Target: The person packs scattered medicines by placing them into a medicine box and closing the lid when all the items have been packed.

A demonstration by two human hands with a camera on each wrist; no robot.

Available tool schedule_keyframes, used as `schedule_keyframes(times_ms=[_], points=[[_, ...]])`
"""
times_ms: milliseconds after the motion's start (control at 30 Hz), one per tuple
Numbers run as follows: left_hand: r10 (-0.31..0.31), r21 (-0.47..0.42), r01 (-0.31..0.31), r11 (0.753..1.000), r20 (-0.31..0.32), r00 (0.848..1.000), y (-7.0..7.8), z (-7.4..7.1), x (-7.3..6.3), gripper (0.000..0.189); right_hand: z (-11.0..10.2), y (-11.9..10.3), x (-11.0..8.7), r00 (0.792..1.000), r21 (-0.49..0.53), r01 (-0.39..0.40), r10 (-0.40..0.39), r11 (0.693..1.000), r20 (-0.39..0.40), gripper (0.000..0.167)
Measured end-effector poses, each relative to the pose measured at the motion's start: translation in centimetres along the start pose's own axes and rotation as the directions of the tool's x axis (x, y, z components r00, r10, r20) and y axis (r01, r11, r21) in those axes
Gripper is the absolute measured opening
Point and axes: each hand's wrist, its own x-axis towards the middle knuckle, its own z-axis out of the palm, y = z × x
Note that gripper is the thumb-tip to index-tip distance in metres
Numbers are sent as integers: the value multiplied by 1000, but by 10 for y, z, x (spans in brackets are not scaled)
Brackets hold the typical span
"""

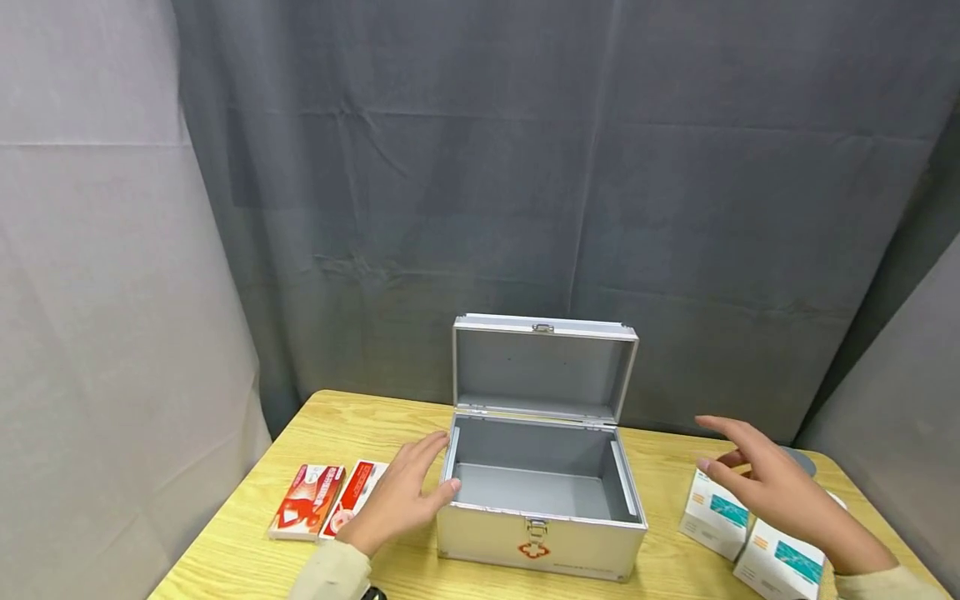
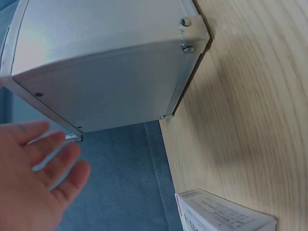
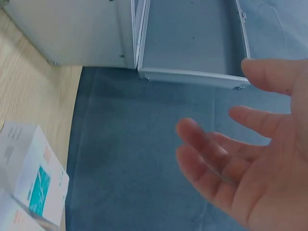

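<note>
In the head view a silver first-aid case (image 1: 480, 529) with a red cross on its front stands on the table, lid (image 1: 543, 371) raised and no contents visible inside. My left hand (image 1: 405, 496) is at the case's left rim with fingers loosely extended; whether it touches the rim I cannot tell. Off to the right, my right hand (image 1: 780, 492) hovers over two white medicine boxes (image 1: 716, 521) with teal labels. Its fingers are spread and relaxed, holding nothing, as the right hand (image 3: 255, 168) in the right wrist view also shows.
Left of the case lie a red-and-white medicine box (image 1: 307, 500) and a narrower white-and-red box (image 1: 352, 500), partly behind my left hand. A grey rounded object (image 1: 801, 460) is partly hidden behind my right hand. Grey curtains (image 1: 525, 208) hang behind the wooden table (image 1: 225, 542).
</note>
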Motion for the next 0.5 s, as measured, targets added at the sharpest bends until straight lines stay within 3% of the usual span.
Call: schedule_keyframes(times_ms=[100,233,500], points=[[41,20,-42,999,36,998,-1,0,-3,67,-2,6,-8,1000,-49,13,-14,999,-13,55],[45,67,-49,997,67,997,-4,0,-6,71,-8,15,-20,998,-109,38,-44,993,-54,50],[36,109,-45,993,81,996,-5,-7,2,69,-29,31,-29,995,-221,-98,93,970,-33,53]])
